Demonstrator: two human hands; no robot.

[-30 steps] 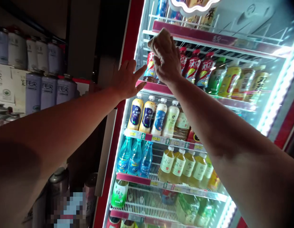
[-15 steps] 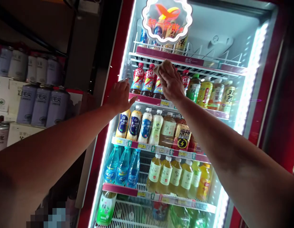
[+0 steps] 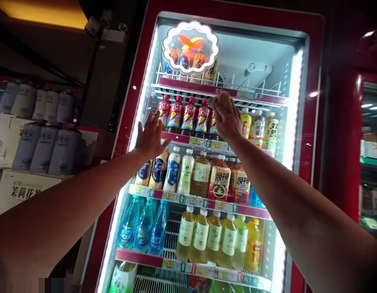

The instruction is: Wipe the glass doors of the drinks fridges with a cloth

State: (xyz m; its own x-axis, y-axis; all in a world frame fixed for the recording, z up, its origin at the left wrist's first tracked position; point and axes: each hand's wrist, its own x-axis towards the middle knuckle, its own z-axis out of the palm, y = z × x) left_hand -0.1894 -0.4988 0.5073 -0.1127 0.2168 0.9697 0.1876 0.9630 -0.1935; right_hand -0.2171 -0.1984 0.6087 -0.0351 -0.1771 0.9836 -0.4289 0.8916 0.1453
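Note:
A lit drinks cooler with a glass door (image 3: 188, 140) stands before me, its red frame (image 3: 237, 14) tilted in view. My left hand (image 3: 150, 136) lies against the left part of the glass, fingers spread and holding nothing. Farther right, my right hand (image 3: 227, 116) presses a tan cloth (image 3: 211, 101) to the pane at the height of the second shelf. Most of the cloth is hidden by the fingers. Behind the glass, red-capped bottles (image 3: 188, 116) sit between my hands, and my right hand covers part of that row.
A round lit sign (image 3: 190, 47) shows at the cooler's upper left. Blue bottles (image 3: 142, 228) and pale-labelled bottles (image 3: 200, 236) fill a lower shelf. Lilac canisters (image 3: 44, 146) and boxes are stacked at left. Another red-framed cooler (image 3: 371, 162) stands at right.
My right hand has moved to the right across the glass, past more of the red-capped bottles. My left hand's fingers are more spread. The view has shifted, showing more of the cooler's top.

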